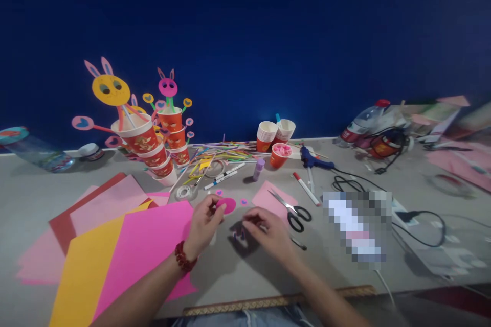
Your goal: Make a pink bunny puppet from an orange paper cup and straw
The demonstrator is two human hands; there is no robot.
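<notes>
My left hand [205, 222], with a red beaded bracelet at its wrist, pinches the edge of a bright pink paper oval [227, 206] above the grey table. To the right of it, my right hand [268, 230] hovers with thumb and fingertips brought together; whatever lies between them, if anything, is hidden. Just below its fingertips are small purple-and-white pieces [239, 235], too blurred to name. Two small pink paper discs with purple marks lie beyond the oval, one of them a pink disc [243, 202]. Black-handled scissors [294, 212] rest on a light pink sheet [268, 192] beside my right hand.
Coloured paper sheets [148, 250] spread at the left. Paper-cup rabbit figures [148, 140] stand behind them. Farther back are coloured sticks [222, 152], a purple glue stick [259, 169], stacked cups [266, 135], and a blue glue gun [314, 159] with its cable. A red-capped marker [306, 189] lies right.
</notes>
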